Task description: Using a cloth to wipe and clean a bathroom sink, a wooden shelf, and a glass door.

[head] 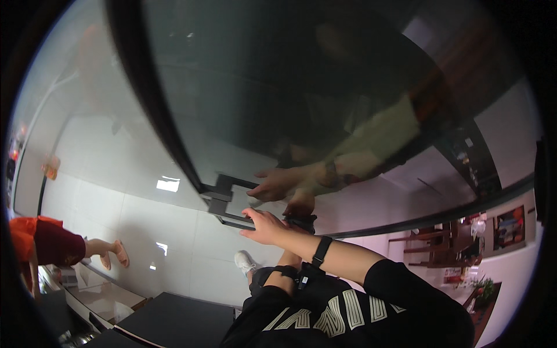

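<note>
In front of me stands a dark glass door (270,87) with a black frame, its pane reflecting my arms. A black rectangular door handle (222,209) sits at the frame's lower edge. My right hand (263,227) is beside it, thumb and fingers apart, with nothing seen in it. Whether the fingertips touch the handle is unclear. Behind the right forearm, my left hand is largely hidden, near a black object (304,222) that I cannot identify. A black strap (322,251) circles my right forearm, and another strap (285,273) is on my left arm.
Another person in orange and dark red clothing (58,241) stands at the far left in sandals. A black-topped surface (174,319) lies at lower left. Pale floor tiles (174,269) reflect light. Wooden chairs (435,248) and a green plant (484,287) are at right.
</note>
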Available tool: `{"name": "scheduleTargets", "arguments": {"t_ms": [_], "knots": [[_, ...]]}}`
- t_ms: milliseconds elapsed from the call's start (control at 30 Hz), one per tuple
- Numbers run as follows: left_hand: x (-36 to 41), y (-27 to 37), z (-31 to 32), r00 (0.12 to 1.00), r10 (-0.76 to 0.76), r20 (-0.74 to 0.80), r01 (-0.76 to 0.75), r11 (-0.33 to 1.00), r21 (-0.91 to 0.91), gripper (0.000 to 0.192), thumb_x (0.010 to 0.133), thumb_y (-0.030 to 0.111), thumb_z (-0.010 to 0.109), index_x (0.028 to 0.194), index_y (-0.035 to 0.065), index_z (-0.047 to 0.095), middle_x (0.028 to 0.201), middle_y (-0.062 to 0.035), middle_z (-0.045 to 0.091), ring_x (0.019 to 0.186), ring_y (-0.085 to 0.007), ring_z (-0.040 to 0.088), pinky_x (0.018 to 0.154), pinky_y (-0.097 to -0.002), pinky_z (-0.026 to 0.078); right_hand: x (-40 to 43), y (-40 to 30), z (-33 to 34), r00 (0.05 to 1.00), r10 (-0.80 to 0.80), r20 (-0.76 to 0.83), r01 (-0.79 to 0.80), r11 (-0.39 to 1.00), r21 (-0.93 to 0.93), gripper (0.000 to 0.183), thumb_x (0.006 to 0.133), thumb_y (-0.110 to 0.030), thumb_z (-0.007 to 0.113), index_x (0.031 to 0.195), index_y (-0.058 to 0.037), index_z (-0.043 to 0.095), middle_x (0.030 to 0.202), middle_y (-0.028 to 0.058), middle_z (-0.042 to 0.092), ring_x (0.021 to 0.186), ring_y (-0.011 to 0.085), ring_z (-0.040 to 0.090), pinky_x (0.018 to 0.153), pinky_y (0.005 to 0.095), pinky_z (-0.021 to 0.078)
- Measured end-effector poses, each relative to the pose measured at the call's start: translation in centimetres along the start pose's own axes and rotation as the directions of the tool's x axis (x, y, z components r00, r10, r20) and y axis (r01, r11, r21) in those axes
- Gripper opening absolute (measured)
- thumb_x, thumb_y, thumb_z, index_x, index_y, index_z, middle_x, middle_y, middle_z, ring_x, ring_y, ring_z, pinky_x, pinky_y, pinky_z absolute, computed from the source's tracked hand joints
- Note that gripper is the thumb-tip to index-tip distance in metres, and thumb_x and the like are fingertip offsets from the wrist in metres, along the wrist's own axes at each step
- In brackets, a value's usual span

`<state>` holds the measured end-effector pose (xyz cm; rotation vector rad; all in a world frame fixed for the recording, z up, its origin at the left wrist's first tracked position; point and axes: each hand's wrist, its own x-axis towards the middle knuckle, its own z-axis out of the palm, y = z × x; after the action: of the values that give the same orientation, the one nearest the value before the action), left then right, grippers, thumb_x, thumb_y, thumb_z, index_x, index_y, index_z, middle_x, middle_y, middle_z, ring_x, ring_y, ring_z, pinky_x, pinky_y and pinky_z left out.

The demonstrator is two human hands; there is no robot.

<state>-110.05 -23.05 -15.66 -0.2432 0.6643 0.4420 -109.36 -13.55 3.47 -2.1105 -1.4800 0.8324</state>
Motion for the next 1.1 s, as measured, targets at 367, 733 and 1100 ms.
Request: {"name": "scheduleTargets", "arguments": {"t_ms": [367,733,1100], "knots": [[2.8,-16.4,5.6,0.993,-0.116,0.000,0.113,0.965,0.238,0.056,0.095,0.046,0.028,0.127,0.0049,0.048,0.127,-0.0171,0.051,0.117,-0.0306,0.050,0.099,-0.0426,0.040,-22.1,19.9,-7.6,0.978,0.120,-0.170,-0.019,0.865,0.502,0.025,0.080,-0.018,0.069,0.099,-0.0039,0.058,0.089,0.0071,0.066,0.085,0.0145,0.064,0.077,0.0290,0.0507],[-1.8,-21.6,17.2,0.975,-0.194,-0.109,0.219,0.923,0.315,0.039,0.095,0.024,0.032,0.120,0.0031,0.054,0.115,-0.0131,0.061,0.107,-0.0281,0.058,0.092,-0.0446,0.048,-39.4,35.2,-5.7,0.676,0.736,-0.038,-0.415,0.423,0.806,0.019,0.082,-0.018,0.065,0.089,-0.0009,0.060,0.079,0.0080,0.065,0.068,0.0143,0.064,0.062,0.0264,0.0521],[-15.3,-18.9,28.3,0.933,-0.341,0.116,0.280,0.890,0.360,0.028,0.095,0.014,0.033,0.109,-0.0031,0.051,0.106,-0.0149,0.061,0.098,-0.0260,0.061,0.083,-0.0346,0.054,-35.0,34.7,-5.2,0.787,0.614,0.064,-0.324,0.323,0.889,0.017,0.085,-0.016,0.062,0.092,-0.0003,0.059,0.082,0.0086,0.065,0.072,0.0158,0.064,0.065,0.0272,0.0522]]}}
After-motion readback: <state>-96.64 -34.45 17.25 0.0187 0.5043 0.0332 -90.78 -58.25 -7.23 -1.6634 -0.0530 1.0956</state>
